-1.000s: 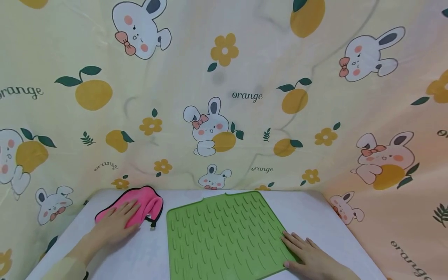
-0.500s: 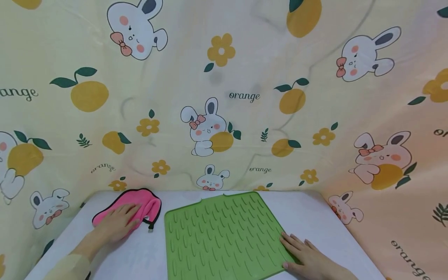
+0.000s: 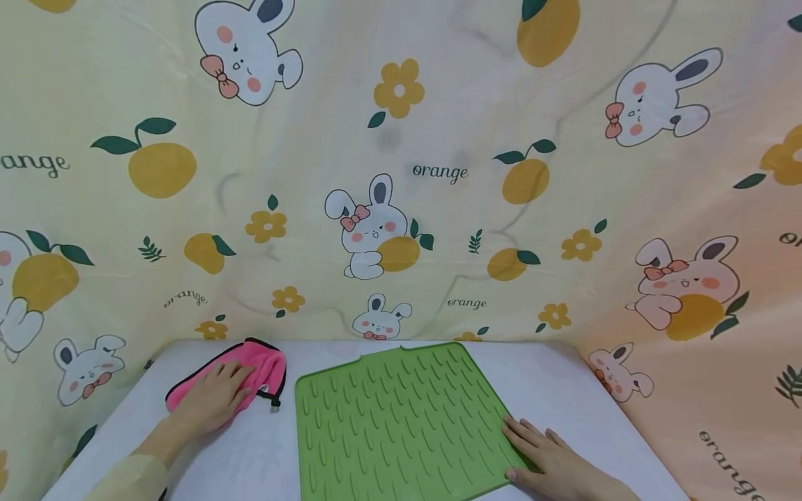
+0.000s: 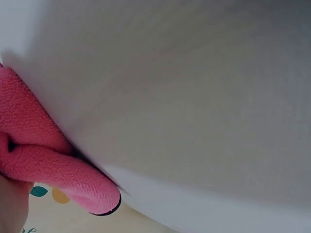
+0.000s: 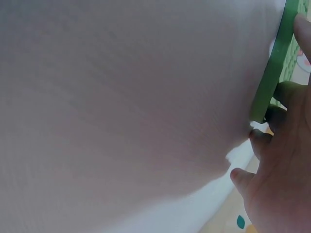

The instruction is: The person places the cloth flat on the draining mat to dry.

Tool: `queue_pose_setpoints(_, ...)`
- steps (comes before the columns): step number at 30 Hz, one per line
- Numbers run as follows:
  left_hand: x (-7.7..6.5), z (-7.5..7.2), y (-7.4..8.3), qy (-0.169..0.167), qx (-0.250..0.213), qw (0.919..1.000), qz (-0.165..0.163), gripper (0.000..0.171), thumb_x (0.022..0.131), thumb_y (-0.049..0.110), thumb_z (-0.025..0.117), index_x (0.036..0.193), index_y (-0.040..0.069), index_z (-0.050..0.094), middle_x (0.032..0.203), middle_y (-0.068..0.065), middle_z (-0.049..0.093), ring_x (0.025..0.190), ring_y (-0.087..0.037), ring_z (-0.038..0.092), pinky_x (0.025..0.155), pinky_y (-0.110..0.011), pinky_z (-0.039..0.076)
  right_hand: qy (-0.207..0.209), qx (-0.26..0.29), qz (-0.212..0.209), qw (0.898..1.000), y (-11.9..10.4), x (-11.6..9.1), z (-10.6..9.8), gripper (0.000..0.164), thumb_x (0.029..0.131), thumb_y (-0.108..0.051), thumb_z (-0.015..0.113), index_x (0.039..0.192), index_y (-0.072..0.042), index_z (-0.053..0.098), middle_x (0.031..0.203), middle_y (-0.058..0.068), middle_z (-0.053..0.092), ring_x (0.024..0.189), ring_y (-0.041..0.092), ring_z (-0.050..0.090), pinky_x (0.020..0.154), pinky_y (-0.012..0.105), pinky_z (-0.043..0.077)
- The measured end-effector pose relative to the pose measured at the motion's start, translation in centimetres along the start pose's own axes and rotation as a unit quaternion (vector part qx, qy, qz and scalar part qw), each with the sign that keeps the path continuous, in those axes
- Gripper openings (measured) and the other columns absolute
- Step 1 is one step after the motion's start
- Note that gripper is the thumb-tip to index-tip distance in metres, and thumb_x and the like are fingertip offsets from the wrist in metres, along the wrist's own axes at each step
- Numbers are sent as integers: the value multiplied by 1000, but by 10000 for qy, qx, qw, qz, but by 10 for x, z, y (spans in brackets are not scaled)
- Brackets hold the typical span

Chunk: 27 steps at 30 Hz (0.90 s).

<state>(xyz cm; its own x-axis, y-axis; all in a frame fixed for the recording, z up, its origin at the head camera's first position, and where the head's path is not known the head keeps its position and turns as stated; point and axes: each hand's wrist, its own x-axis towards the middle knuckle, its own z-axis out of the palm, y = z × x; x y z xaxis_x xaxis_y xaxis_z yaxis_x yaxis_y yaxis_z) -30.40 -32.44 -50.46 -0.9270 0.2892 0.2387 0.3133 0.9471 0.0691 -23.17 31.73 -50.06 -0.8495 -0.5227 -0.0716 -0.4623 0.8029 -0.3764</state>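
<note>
A pink fleecy cloth (image 3: 269, 363) with black edging lies creased on the table at the left in the head view. My left hand (image 3: 209, 396) rests on top of it, fingers spread over the fabric and slightly bent. In the left wrist view the cloth (image 4: 43, 165) is bunched into folds beside part of the hand. A green ridged mat (image 3: 401, 424) lies flat in the middle, its near edge cut off by the frame. My right hand (image 3: 554, 459) touches the mat's right edge with extended fingers. The right wrist view shows this hand (image 5: 282, 160) against the mat's green rim (image 5: 274, 63).
A white tabletop (image 3: 532, 379) carries the cloth and the mat. Behind it and at both sides hangs a pale curtain (image 3: 301, 139) printed with rabbits and oranges. A small black tab (image 3: 275, 401) sticks out from the cloth's near right side.
My left hand has shifted slightly on the pink cloth, and the cloth's far edge is shaped a little differently. The head view drifted slightly. My right hand and the mat stay put.
</note>
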Motion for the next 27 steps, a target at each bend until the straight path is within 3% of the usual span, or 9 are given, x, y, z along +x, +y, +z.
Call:
queue_pose_setpoints(12, 2, -2, 2, 70, -165, 9998, -36, 35, 103, 23, 63, 128, -1, 61, 117, -13, 60, 114, -37, 57, 103, -58, 48, 35, -48, -30, 10000, 4, 3, 0, 80, 102, -58, 55, 159, -4, 39, 167, 16, 31, 151, 51, 23, 112, 79, 16)
queue_pose_setpoints(20, -5, -7, 4, 51, -414, 9988, -242, 33, 104, 22, 63, 127, -2, 63, 116, -12, 61, 112, -33, 58, 100, -56, 52, 5, -390, -241, 9989, 5, 5, 2, 80, 103, -59, 51, 159, -3, 38, 167, 16, 31, 150, 47, 28, 113, 66, 33)
queue_pose_setpoints(24, -8, -13, 6, 222, -541, 9977, -347, 33, 103, 20, 64, 126, -3, 64, 112, -11, 60, 109, -33, 58, 96, -56, 53, 22, -371, -264, 9990, 5, 4, 2, 80, 104, -58, 52, 159, -2, 38, 167, 17, 32, 149, 47, 29, 114, 61, 35)
queue_pose_setpoints(27, -10, -19, 7, 419, -613, 9965, -388, 32, 102, 18, 66, 124, -4, 64, 104, -8, 58, 100, -29, 57, 86, -51, 57, 34, -340, -309, 9989, 5, 3, 2, 79, 104, -57, 53, 158, -1, 39, 166, 18, 33, 148, 49, 30, 113, 62, 37)
